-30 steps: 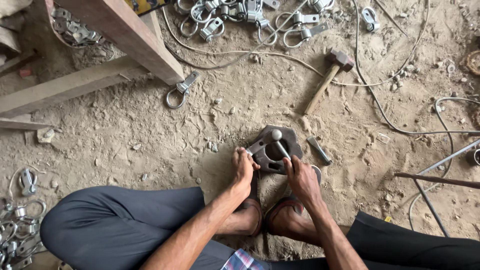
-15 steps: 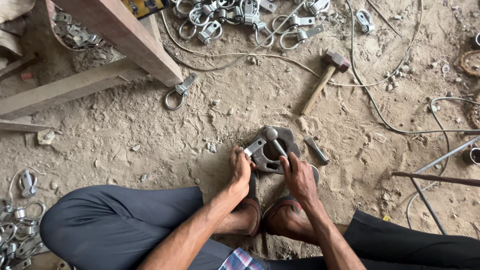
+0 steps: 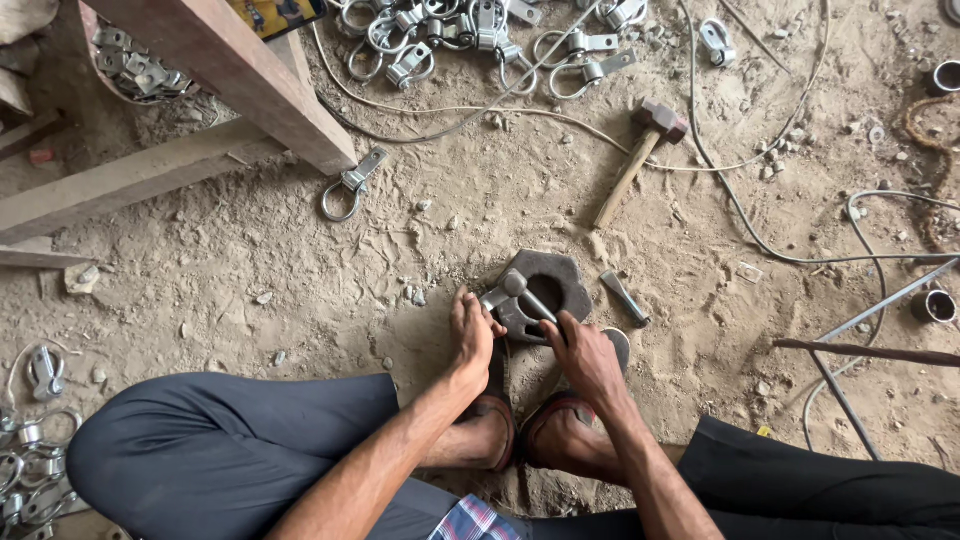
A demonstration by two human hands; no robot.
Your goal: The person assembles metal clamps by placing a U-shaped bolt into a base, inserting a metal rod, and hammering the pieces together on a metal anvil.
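A dark hexagonal metal block (image 3: 560, 278) with a round hole lies on the sandy ground in front of my feet. A small silver clamp piece (image 3: 498, 300) rests on the block's near left edge, and my left hand (image 3: 472, 332) pinches it there. My right hand (image 3: 580, 352) grips the lower end of a short metal rod (image 3: 527, 295) that leans across the block, its round head pointing up-left. Both hands sit just above my sandalled feet (image 3: 520, 430).
A wooden-handled hammer (image 3: 638, 162) lies beyond the block, a short metal pin (image 3: 624, 297) just right of it. Many ring clamps (image 3: 480, 30) are heaped at the top, more at the left edge (image 3: 35, 440). Wooden beams (image 3: 220, 70) stand upper left; wires and rods (image 3: 860, 350) lie to the right.
The rod's head has swung a little to the left over the block, and my right hand has slid along with it. My left hand stays on the clamp piece.
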